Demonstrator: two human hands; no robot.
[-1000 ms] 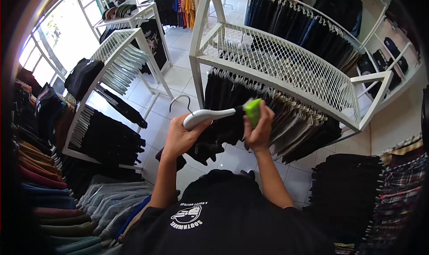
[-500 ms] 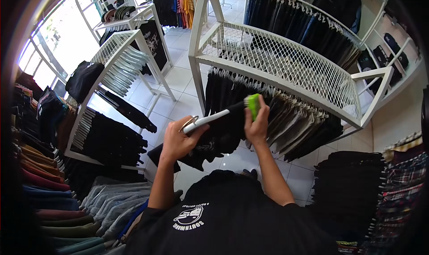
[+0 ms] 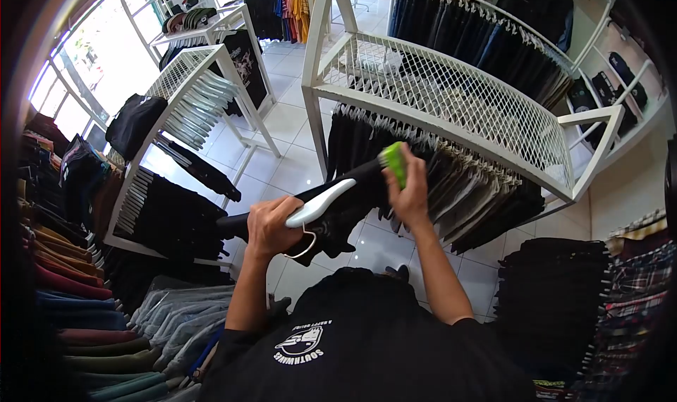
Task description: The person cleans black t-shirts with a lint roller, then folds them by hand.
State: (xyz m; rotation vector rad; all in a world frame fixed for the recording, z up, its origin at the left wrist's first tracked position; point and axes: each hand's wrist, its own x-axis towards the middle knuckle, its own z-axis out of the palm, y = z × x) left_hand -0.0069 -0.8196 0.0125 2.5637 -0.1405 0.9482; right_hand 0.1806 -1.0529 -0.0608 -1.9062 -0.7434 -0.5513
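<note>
My left hand (image 3: 270, 225) grips a white plastic hanger (image 3: 321, 202) by its middle, its metal hook curling down below my fingers. A black garment (image 3: 331, 218) is draped on the hanger and hangs beneath it. My right hand (image 3: 409, 192) holds a bright green tool (image 3: 395, 162) against the hanger's right end, where the black cloth covers it. Both hands are raised in front of a white clothes rack (image 3: 451, 109) full of dark garments.
A mesh-topped white rack (image 3: 190, 77) with black shirts stands to the left. Folded and hung shirts in many colours (image 3: 70, 310) crowd the left edge. Dark and plaid garments (image 3: 564, 303) hang at the right. White floor tiles (image 3: 282, 169) lie between the racks.
My left hand has turned the hanger so its hook now points down instead of up, and the left end has dropped. The right hand with the green tool rose slightly.
</note>
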